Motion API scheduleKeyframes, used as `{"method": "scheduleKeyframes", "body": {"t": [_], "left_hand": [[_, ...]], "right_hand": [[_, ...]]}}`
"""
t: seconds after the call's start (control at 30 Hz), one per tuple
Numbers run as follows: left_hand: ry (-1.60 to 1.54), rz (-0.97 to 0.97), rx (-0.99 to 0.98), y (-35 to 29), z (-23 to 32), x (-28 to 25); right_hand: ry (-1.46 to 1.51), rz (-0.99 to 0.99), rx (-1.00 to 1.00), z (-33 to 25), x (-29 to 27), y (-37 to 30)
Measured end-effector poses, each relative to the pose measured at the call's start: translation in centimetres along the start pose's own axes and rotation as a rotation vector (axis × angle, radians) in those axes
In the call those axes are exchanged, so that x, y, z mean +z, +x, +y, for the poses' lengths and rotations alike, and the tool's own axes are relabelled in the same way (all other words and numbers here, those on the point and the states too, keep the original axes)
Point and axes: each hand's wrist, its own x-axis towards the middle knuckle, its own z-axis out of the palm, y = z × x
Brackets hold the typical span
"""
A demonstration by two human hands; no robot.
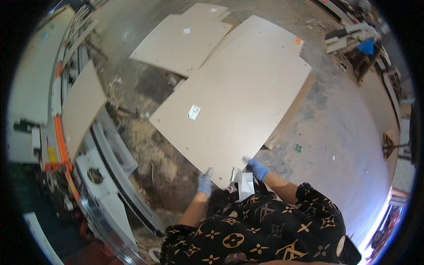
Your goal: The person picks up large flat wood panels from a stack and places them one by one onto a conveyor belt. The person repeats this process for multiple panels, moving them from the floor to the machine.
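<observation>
A large flat beige board [229, 97] with small holes near its edges and a white label [194, 112] lies with one corner pointing toward me. My left hand [205, 182], in a light blue-grey glove, grips the board's near left edge, thumb at the rim and fingers hidden below. On the other side of that corner, my gloved right hand [258, 170] holds the near right edge, its fingers partly hidden. Folded white paper [245, 184] sits between my hands, close to my waist; what holds it there I cannot tell.
More beige boards [176, 44] lie beyond on the dusty floor [327, 119]. Along my left runs a long machine [95, 174] with orange parts and a leaning board [83, 110]. Offcuts and a blue item [365, 47] are piled at the far right.
</observation>
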Motion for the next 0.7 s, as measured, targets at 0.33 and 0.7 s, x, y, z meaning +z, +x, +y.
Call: {"method": "scheduleKeyframes", "body": {"t": [0.33, 0.7], "left_hand": [[0.189, 0.529, 0.353, -20.5, 10.3, -25.0], [1.136, 1.346, -0.003, -37.9, 10.4, -40.5]], "right_hand": [[0.205, -0.106, -0.386, -10.4, -8.7, -3.6], [0.305, 0.022, -0.035, 6.4, -0.2, -5.1]]}}
